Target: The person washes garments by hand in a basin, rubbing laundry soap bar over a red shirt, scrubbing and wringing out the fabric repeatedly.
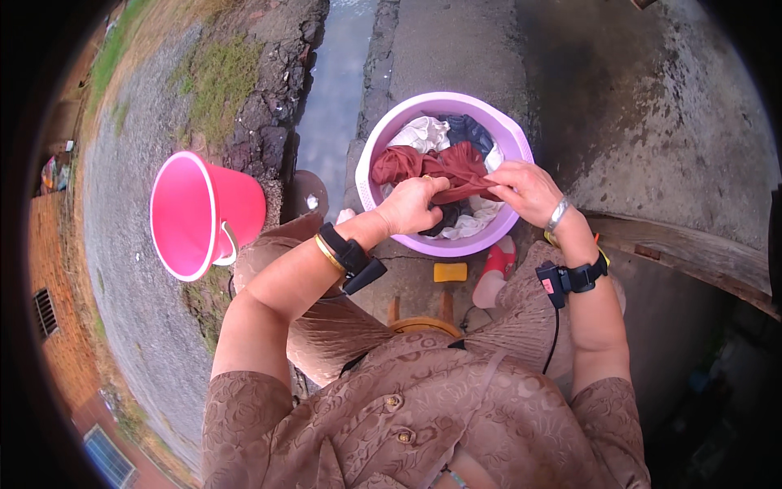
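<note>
A purple plastic basin [449,245] stands on the concrete before me, with wet-looking clothes inside it. My left hand [413,205] grips a reddish-brown garment [440,165] over the middle of the basin. The fingers of my right hand [528,191] pinch the same garment near the basin's right rim, and the cloth is drawn taut between both hands. Beneath it lie white clothing [421,134], dark blue clothing [467,131] and a black piece [449,215]. The garment hides part of this pile.
A pink bucket [241,195] with a white handle lies tilted at left beside a water-filled ditch [342,79]. Near my foot rests a yellow block [450,272]. A wooden stool [424,324] is under me. A timber beam [678,250] runs along the right.
</note>
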